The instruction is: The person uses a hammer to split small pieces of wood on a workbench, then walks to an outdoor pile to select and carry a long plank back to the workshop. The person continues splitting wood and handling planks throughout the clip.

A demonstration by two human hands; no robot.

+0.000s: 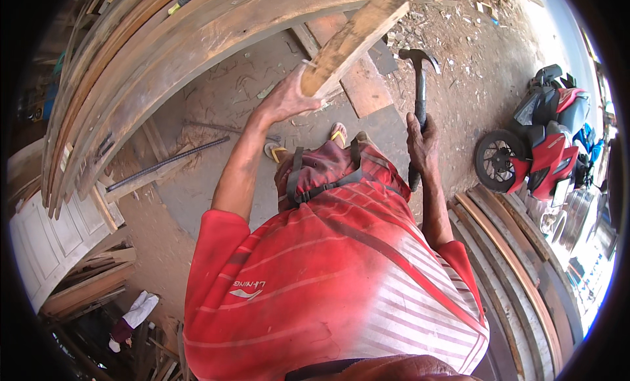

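Partly hidden hammer handle (420, 89), timber (355, 45) obscuring left hand (289, 96)

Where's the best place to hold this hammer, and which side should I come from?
Probably the handle, well below the head, coming from the near right side, as the right hand does. The hammer's head is at the far end, with its curved claw pointing right, so the long, slim handle gives a wrap-around grip clear of both.
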